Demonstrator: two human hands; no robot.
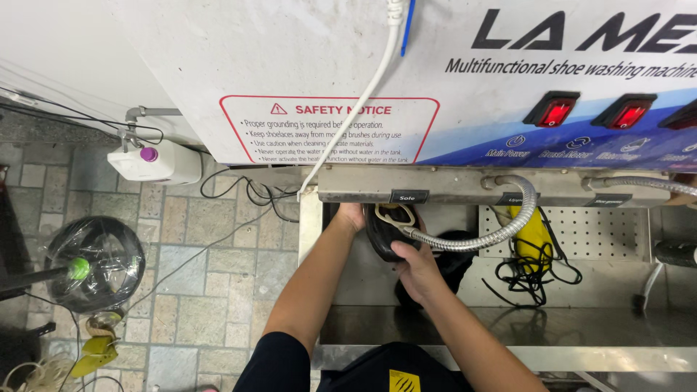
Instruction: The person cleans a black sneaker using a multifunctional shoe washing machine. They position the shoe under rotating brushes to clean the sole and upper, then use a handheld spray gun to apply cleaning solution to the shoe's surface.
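A black shoe [382,232] is held up inside the steel basin [406,327] of a shoe washing machine, just under the machine's front rail. My left hand [352,215] grips its far end near the rail. My right hand [417,272] clasps its near end from below. A flexible metal hose [472,242] curves down from the rail, and its pale nozzle [394,214] rests against the shoe's upper side. A dark round brush [450,265] sits in the basin behind my right hand, partly hidden.
A yellow tool [532,234] with tangled black cords lies on the perforated plate [610,232] to the right. Red rocker switches [555,111] are on the panel above. On the tiled floor at left stand a white jug [156,163] and a plastic-wrapped fan [91,265].
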